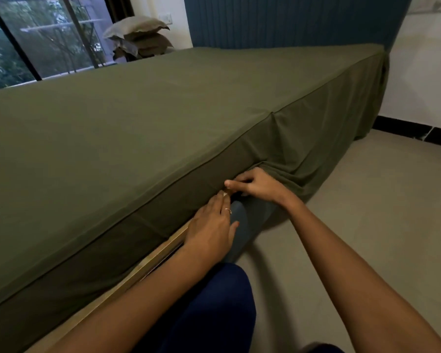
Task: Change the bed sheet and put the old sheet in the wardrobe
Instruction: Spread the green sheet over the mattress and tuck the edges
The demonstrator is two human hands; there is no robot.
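Observation:
An olive green sheet covers the whole mattress and hangs loose down the near right side toward the floor. My left hand, flat with straight fingers and a ring on one, presses against the lower edge of the sheeted mattress side, fingertips slipped under it. My right hand has curled fingers gripping a bunched fold of the sheet at the bottom edge of the mattress, just right of the left hand. The light wooden bed frame shows beneath the tucked part.
A stack of pillows sits beyond the bed's far left corner by the window. A blue headboard stands at the back. Beige tiled floor lies to the right. My knee in dark blue trousers is near the frame.

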